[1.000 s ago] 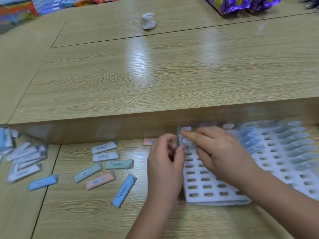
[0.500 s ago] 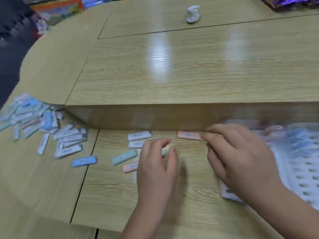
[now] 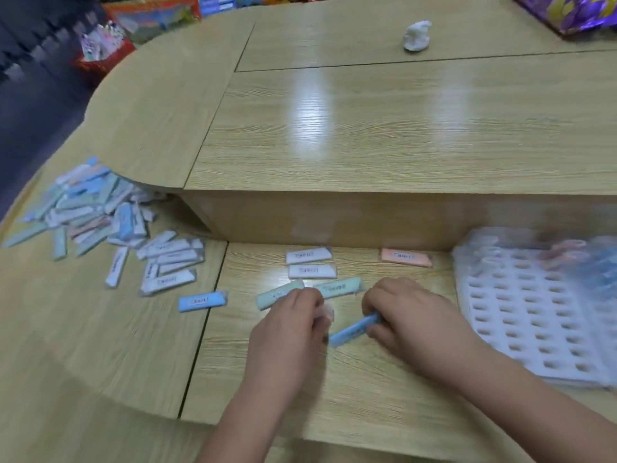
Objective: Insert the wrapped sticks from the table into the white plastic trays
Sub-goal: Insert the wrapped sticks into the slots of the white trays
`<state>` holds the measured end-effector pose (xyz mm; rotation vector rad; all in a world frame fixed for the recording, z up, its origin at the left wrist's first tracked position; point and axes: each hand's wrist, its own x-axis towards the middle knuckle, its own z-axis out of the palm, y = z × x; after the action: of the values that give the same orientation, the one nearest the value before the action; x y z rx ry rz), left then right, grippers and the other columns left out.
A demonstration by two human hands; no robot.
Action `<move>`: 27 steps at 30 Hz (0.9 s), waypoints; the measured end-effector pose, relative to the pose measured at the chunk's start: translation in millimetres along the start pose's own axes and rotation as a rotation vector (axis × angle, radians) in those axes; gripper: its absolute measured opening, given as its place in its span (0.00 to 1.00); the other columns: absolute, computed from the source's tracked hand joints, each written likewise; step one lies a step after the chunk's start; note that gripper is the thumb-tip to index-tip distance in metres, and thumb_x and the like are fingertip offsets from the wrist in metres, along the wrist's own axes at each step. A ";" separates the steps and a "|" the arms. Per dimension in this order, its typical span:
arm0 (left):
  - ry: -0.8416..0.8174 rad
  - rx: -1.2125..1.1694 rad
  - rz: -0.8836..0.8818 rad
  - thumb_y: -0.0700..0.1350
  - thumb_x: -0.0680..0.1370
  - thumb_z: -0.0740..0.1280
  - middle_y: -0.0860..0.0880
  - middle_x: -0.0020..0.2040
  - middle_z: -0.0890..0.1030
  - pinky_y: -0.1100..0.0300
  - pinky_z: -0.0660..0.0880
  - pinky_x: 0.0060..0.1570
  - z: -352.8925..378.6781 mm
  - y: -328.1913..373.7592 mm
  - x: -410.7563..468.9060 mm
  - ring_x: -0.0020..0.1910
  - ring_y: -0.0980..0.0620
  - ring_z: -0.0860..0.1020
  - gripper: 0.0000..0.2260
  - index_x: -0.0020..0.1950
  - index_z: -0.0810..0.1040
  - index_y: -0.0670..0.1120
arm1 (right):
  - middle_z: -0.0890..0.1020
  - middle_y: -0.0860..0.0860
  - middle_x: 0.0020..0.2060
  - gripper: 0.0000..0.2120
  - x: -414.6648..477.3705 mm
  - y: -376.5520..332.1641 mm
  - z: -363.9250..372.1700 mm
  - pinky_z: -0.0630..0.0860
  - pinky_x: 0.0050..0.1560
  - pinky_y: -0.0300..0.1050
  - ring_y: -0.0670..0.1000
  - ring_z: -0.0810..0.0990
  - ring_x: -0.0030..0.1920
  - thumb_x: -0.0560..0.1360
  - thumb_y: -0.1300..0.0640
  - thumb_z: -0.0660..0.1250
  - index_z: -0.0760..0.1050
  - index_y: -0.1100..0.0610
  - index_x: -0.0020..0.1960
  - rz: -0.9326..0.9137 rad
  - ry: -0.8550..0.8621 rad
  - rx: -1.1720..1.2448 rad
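Note:
My right hand (image 3: 410, 315) grips one end of a blue wrapped stick (image 3: 354, 329) that lies slanted on the lower table. My left hand (image 3: 293, 325) curls down over a pink stick (image 3: 329, 312); only a blurred pink tip shows at the fingertips. Just beyond my hands lie two green sticks (image 3: 339, 287), two white sticks (image 3: 309, 255), a pink stick (image 3: 405, 257) and a blue stick (image 3: 202, 300). The white plastic tray (image 3: 534, 312) sits to the right, with several open slots and blurred sticks in its far rows.
A large pile of wrapped sticks (image 3: 100, 212) lies at the far left, with a white group (image 3: 170, 262) beside it. A raised wooden table level (image 3: 367, 128) runs behind the work area, carrying a small white lump (image 3: 417, 35). Purple packaging (image 3: 567, 11) sits at the top right.
Both hands left the tray's near corner and moved left to the loose sticks. My right hand took hold of the blue stick, and my left hand came down over the pink one.

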<state>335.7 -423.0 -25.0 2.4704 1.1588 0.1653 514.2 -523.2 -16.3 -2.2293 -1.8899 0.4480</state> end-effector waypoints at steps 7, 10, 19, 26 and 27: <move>0.151 -0.393 0.022 0.49 0.77 0.70 0.60 0.46 0.80 0.67 0.73 0.39 -14.4 25.4 11.5 0.38 0.59 0.77 0.05 0.51 0.83 0.58 | 0.77 0.41 0.41 0.07 -31.2 19.1 -39.6 0.74 0.44 0.40 0.43 0.77 0.43 0.73 0.56 0.72 0.77 0.46 0.47 0.065 0.163 0.344; 0.172 -0.610 -0.026 0.50 0.77 0.71 0.61 0.42 0.82 0.72 0.70 0.36 -20.5 55.0 20.1 0.37 0.59 0.78 0.03 0.45 0.83 0.58 | 0.78 0.40 0.42 0.11 -54.1 37.6 -56.9 0.73 0.42 0.30 0.44 0.79 0.44 0.72 0.60 0.74 0.79 0.45 0.47 0.136 0.291 0.521; 0.112 -0.800 0.118 0.48 0.78 0.70 0.58 0.40 0.84 0.73 0.72 0.35 -5.6 164.5 34.2 0.36 0.62 0.79 0.06 0.46 0.81 0.61 | 0.81 0.38 0.35 0.17 -134.2 123.6 -100.7 0.68 0.30 0.25 0.42 0.77 0.31 0.74 0.64 0.71 0.81 0.41 0.46 0.390 0.545 0.738; 0.056 -0.731 0.149 0.50 0.78 0.69 0.56 0.43 0.84 0.67 0.76 0.36 23.4 226.0 38.1 0.41 0.55 0.81 0.05 0.47 0.81 0.62 | 0.83 0.45 0.40 0.16 -184.5 191.6 -116.2 0.79 0.37 0.35 0.47 0.83 0.38 0.73 0.62 0.71 0.82 0.40 0.49 0.454 0.641 0.794; 0.067 -0.724 0.144 0.50 0.78 0.70 0.58 0.42 0.83 0.69 0.75 0.35 26.1 232.1 38.5 0.40 0.57 0.81 0.05 0.47 0.81 0.62 | 0.82 0.46 0.41 0.17 -189.5 198.5 -116.3 0.81 0.40 0.40 0.48 0.83 0.39 0.73 0.62 0.71 0.81 0.40 0.51 0.460 0.647 0.810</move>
<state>532.8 -535.0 43.4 1.9010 0.7556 0.5968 711.0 -737.7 47.8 -1.8704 -0.6862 0.3859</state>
